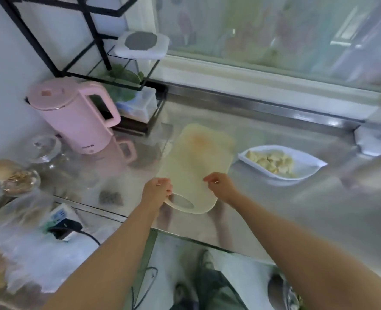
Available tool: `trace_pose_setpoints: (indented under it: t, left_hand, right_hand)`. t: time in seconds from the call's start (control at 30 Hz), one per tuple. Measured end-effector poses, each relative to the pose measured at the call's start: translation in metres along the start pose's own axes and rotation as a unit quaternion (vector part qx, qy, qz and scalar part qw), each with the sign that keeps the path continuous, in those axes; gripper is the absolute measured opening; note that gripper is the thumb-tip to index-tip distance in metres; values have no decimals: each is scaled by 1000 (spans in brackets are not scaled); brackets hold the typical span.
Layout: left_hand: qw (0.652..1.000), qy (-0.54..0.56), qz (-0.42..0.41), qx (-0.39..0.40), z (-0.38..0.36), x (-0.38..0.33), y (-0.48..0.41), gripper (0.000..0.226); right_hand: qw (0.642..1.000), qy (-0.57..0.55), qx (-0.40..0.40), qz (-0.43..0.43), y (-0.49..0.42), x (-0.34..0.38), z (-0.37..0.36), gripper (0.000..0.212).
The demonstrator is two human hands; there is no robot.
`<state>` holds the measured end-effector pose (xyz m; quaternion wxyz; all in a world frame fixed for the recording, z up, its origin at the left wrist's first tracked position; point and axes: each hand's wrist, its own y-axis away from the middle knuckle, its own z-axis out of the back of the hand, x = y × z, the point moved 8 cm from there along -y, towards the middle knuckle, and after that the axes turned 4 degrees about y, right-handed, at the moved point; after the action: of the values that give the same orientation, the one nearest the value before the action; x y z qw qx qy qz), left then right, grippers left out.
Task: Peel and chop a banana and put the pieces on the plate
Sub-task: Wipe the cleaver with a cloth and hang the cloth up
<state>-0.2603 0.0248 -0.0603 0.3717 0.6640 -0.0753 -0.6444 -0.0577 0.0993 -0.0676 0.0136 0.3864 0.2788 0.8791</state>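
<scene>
A pale yellow cutting board (196, 157) lies on the steel counter, its handle end toward me. My left hand (157, 190) grips the board's handle loop at the near left corner. My right hand (220, 185) rests on the board's near right edge with fingers curled; whether it grips the edge is unclear. To the right of the board stands a white leaf-shaped plate (310, 163) holding several pale banana pieces (272, 163). No knife or peel shows.
A pink kettle (77, 117) stands at the left, a black wire rack (126, 70) behind it. Glass jars (17, 175) and a power strip (60, 217) sit at the near left. A white object (373, 139) lies at the far right.
</scene>
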Motion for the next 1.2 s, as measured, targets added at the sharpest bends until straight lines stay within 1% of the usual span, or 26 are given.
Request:
trace_pose_setpoints:
  t: [0.07, 0.13, 0.2, 0.27, 0.33, 0.4, 0.6, 0.67, 0.8, 0.9, 1.0, 1.1, 1.2]
  left_hand:
    - [1000, -17, 8, -24, -1, 6, -8, 8]
    - [995, -84, -4, -51, 2, 8, -15, 10]
    - [983, -163, -25, -76, 8, 7, -14, 16]
    - [969, -221, -43, -100, 14, 5, -13, 22]
    - [955, -270, -59, -109, 16, 5, -14, 29]
    - [942, -314, -71, -100, 11, 7, -11, 36]
    - [909, -397, -57, -113, -2, 17, 1, 51]
    - [901, -417, -45, -110, 0, 22, 4, 56]
    - [885, -455, -51, -89, 5, 37, 12, 67]
    - [876, -473, -60, -69, 13, 49, 20, 79]
    - [852, -514, -86, -50, 20, 57, 27, 88]
    - [843, -524, -126, -12, 19, 63, 36, 90]
    - [840, -517, -160, 41, 7, 67, 44, 87]
  right_hand:
    - [1000, 27, -10, 0, -12, -7, 2, 34]
    - [996, 81, -32, 29, -20, 1, 11, 36]
    - [984, 156, -42, 73, -27, 13, 17, 45]
    - [959, 267, -21, 96, -35, 16, 15, 57]
    - [924, 370, 9, 98, -40, 11, 6, 65]
    - [903, 417, 18, 99, -38, 6, -1, 71]
    - [894, 436, 8, 103, -13, 6, -20, 79]
    - [889, 445, 4, 108, 0, 6, -29, 78]
    - [885, 450, -1, 118, 28, 3, -44, 73]
    - [883, 451, -34, 129, 54, 1, -52, 64]
    - [891, 430, -63, 133, 79, -9, -59, 52]
    - [891, 416, -123, 136, 101, -23, -57, 31]
    - [909, 371, -158, 102, 112, -41, -40, 21]
